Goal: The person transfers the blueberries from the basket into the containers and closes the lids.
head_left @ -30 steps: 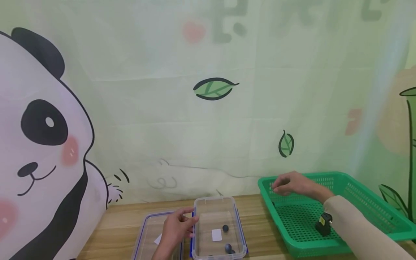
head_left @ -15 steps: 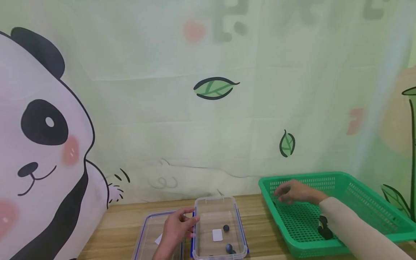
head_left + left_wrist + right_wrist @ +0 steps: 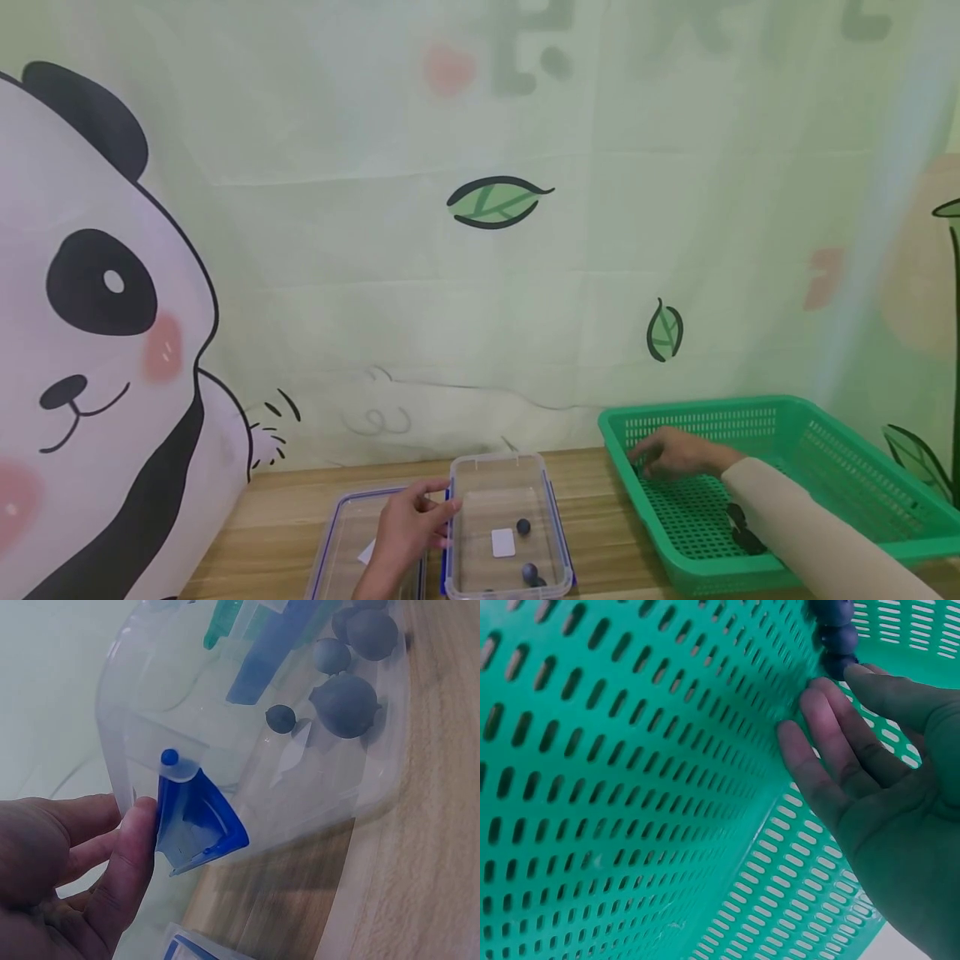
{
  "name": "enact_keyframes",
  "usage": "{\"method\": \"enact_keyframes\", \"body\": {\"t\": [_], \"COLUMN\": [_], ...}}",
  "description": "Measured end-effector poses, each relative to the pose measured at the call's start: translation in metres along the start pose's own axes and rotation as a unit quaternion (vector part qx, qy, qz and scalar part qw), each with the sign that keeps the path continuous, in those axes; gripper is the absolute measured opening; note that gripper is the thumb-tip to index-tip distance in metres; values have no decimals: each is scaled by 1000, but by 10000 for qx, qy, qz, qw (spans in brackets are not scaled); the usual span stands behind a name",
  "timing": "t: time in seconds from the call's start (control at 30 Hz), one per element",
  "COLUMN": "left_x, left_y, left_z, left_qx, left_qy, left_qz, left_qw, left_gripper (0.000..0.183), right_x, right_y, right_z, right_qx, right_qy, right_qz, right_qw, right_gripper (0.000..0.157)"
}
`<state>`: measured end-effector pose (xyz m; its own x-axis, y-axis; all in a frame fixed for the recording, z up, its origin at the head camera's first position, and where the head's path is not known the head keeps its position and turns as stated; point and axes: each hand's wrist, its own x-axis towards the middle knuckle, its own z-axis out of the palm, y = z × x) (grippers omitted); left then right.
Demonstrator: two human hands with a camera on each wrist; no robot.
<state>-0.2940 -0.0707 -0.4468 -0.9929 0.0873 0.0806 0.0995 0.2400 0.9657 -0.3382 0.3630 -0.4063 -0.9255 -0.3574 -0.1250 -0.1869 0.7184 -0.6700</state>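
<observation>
My left hand [image 3: 408, 525] pinches the left rim of a clear plastic box [image 3: 498, 492] between thumb and fingers, beside a blue side clip [image 3: 199, 817]. Several blueberries [image 3: 345, 705] and a small white square [image 3: 503, 542] show in that box. Reaching into a green perforated basket [image 3: 675, 575], my right hand [image 3: 678, 454] is low by the left wall. In the right wrist view, a short row of blueberries [image 3: 838, 637] lies along this wall. The thumb tip touches or nearly touches the nearest one, and the other fingers extend loosely below.
Left of the box, a clear lid-like piece with a blue edge [image 3: 337, 521] lies on the wooden table [image 3: 270, 517]. A printed cloth backdrop [image 3: 360, 292] with a panda and leaves hangs directly behind. A black wrist camera [image 3: 746, 537] sits at the right cuff.
My right hand has lowered into the basket, toward the blueberries at its left wall. The left hand keeps its grip on the box, which stays in place.
</observation>
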Motion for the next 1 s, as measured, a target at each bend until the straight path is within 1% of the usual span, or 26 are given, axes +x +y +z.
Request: {"method": "enact_keyframes", "body": {"t": [0.13,0.27,0.37,0.47,0.67,0.8,0.93,1.0], "left_x": [1,1,1,1,2,2,2,2], "left_y": [1,2,2,2,0,-1,-1,-1], "left_z": [1,1,2,2,1,1,1,1], "left_qx": [41,109,103,56,48,33,32,40], "left_qy": [46,104,114,113,130,109,88,81], "left_qz": [-109,-196,-207,-262,-282,-269,-254,-239], "left_qw": [9999,9997,9997,9996,9995,9996,9996,9997], "left_gripper": [44,44,45,45,45,45,45,45], "right_x": [0,0,1,2,4,4,2,-1], "right_y": [0,1,3,4,1,1,4,5], "right_z": [0,0,1,2,2,1,0,-2], "right_qx": [-40,-92,-234,-379,-478,-538,-452,-305], "right_qy": [19,79,115,126,69,61,153,235], "right_qz": [-28,-8,18,39,-13,-11,88,102], "right_qw": [10000,9999,9997,9992,9988,9985,9988,9992], "right_gripper": [28,20,12,8,14,13,11,11]}}
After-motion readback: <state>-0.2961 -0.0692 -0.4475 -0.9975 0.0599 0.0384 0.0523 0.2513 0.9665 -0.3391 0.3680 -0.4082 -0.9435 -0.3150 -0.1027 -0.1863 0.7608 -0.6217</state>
